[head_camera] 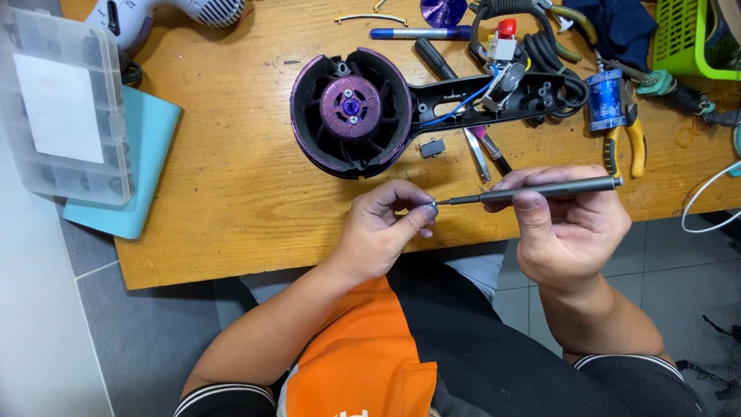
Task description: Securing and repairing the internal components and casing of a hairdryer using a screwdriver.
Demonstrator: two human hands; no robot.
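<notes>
My right hand [570, 228] holds a slim grey precision screwdriver [540, 189] level, tip pointing left. Its tip meets a tiny part, maybe a screw [431, 205], pinched between the thumb and forefinger of my left hand [384, 228]. Both hands hover at the near edge of the wooden table [231, 193]. Just beyond them lies an opened hair dryer shell [363, 112], black and purple, with a round purple fan hub and a handle half showing blue wires and a switch [505, 38].
A small black part [431, 148] and tweezers [477, 154] lie near the dryer. Yellow-handled pliers [627, 143], a blue motor [605, 99], a blue pen [417, 33], a green basket [687, 38], a clear parts box [62, 100] on a teal pad, and a white hair dryer [166, 11] surround the work.
</notes>
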